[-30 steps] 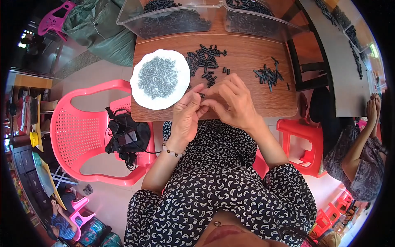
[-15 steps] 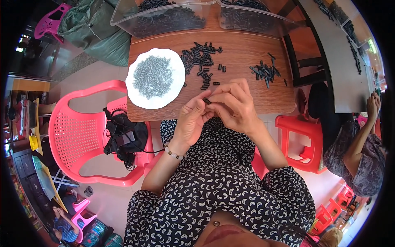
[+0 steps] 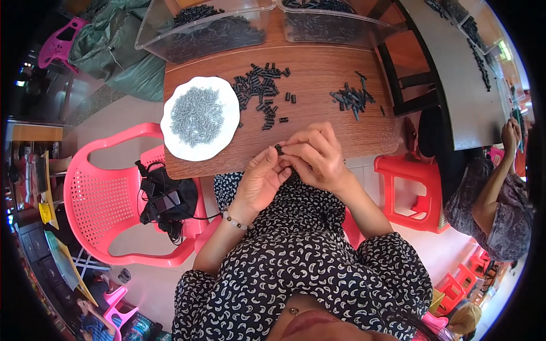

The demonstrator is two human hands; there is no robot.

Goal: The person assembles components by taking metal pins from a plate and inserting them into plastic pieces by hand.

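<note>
Close to the table's near edge, a small black cylindrical piece point(image 3: 278, 149) is pinched between the fingertips of my left hand point(image 3: 259, 181) and my right hand point(image 3: 316, 156). The two hands meet around it, so part of it is hidden. Beyond my left hand, a white scalloped plate point(image 3: 232, 118) carries a heap of tiny silvery metal parts point(image 3: 197, 116). A pile of short black cylindrical pieces point(image 3: 256, 86) lies to the right of the plate, with a few loose ones nearer me. Thinner dark strips point(image 3: 354, 101) form another pile at the table's right.
Two clear plastic bins point(image 3: 219, 42) of black pieces stand along the far edge of the wooden table point(image 3: 315, 71). A pink chair point(image 3: 102, 196) with a black bag point(image 3: 173, 199) is at left. At right are a red stool point(image 3: 410, 190) and a person point(image 3: 483, 210) at another table.
The view has shifted, moving the table and its contents slightly left and down in the picture. My hands keep nearly the same pinch on the black piece.
</note>
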